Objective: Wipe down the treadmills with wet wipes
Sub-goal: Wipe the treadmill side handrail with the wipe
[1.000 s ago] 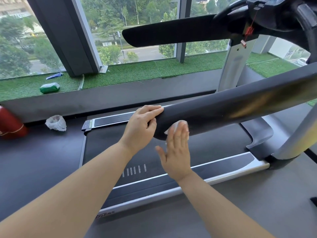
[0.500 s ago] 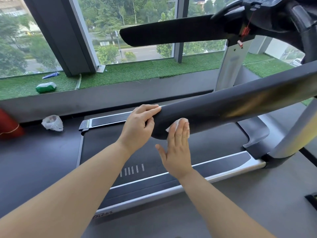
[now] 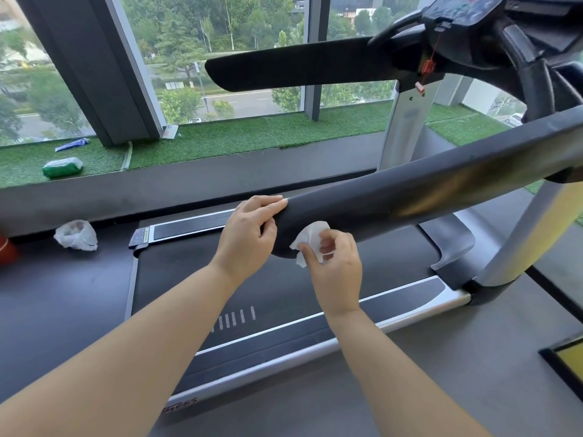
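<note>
1. The wipe [image 3: 310, 239] pinched in my right fingers [image 3: 326, 247] is plain white, crumpled.
2. The handrail [image 3: 410, 197] under my left fingers [image 3: 265, 206] is matte black with a dull yellowish sheen further along.
3. Below my fingers, the treadmill belt [image 3: 189, 279] is dark charcoal, marked with a short row of white dashes [image 3: 235, 318].
4. The side rails [image 3: 315, 348] are black, edged in silver.
5. Far left of my fingers, a crumpled bag [image 3: 76, 235] is white.
6. Beyond it, the turf strip [image 3: 236, 137] is green, bearing a green-and-white packet [image 3: 62, 167].
7. Above right, a red clip [image 3: 428, 67] hangs from the black console.
</note>
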`<state>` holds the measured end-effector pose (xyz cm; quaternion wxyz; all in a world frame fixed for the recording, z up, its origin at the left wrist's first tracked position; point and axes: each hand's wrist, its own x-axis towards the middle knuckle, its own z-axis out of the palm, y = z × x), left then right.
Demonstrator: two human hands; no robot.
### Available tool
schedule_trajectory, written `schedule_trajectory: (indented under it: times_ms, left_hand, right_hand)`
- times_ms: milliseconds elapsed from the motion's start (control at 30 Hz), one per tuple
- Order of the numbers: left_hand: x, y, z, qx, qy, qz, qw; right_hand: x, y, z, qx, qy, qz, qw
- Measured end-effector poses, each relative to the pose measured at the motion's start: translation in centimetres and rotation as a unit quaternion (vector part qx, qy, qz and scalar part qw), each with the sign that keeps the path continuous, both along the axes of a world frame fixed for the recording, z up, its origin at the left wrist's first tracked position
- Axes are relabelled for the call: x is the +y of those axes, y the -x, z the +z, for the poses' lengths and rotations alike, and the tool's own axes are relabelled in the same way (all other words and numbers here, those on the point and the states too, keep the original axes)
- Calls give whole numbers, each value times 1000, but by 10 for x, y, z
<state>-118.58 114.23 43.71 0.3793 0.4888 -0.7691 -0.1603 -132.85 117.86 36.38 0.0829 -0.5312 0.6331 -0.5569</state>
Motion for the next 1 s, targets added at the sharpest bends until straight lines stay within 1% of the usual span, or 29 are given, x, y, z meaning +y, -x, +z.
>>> schedule_trajectory:
  times_ms: [67, 200, 267, 333, 367, 400, 467, 500, 533, 600, 700, 767, 867, 1000]
  left_hand:
    - [0, -1, 0, -2, -1, -5, 1000]
    - [0, -1, 0, -9, 1, -4, 1000]
    - [-1, 0, 0, -11, 1, -4, 1000]
    - [0, 0, 1, -7, -7, -4, 1000]
    - [0, 1, 2, -3, -14, -4, 1000]
    - [0, 1, 3, 0, -22, -3, 1000]
    - [1, 1, 7, 6, -39, -6, 999]
    - [0, 1, 9, 6, -46, -7, 999]
    - [0, 1, 11, 6, -52, -8, 999]
    - [0, 3, 15, 3, -62, -5, 998]
    - [4, 12, 18, -33, -39, 11, 999]
    - [6, 24, 22, -62, -16, 14, 998]
    - [7, 48, 29, -80, -2, -8, 997]
    - [-1, 77, 37, -109, 0, -34, 993]
  right_hand:
    - [0, -6, -1, -11, 10, -11, 1000]
    - [1, -19, -6, 12, 50, -10, 999]
    - [1, -28, -5, 33, 54, 6, 998]
    - [4, -38, -1, 80, 34, 57, 995]
    - [7, -42, 0, 82, 4, 115, 990]
    - [11, -43, 4, 64, -45, 183, 980]
    - [19, -37, 12, -19, -172, 303, 937]
    - [23, -28, 15, -69, -201, 332, 919]
    - [25, -16, 17, -109, -200, 335, 914]
    - [27, 12, 22, -184, -172, 293, 922]
    - [24, 58, 26, -270, -119, 184, 938]
    - [21, 89, 30, -274, -106, 123, 948]
    - [11, 123, 32, -256, -89, 69, 960]
    - [-7, 147, 33, -206, -51, -6, 977]
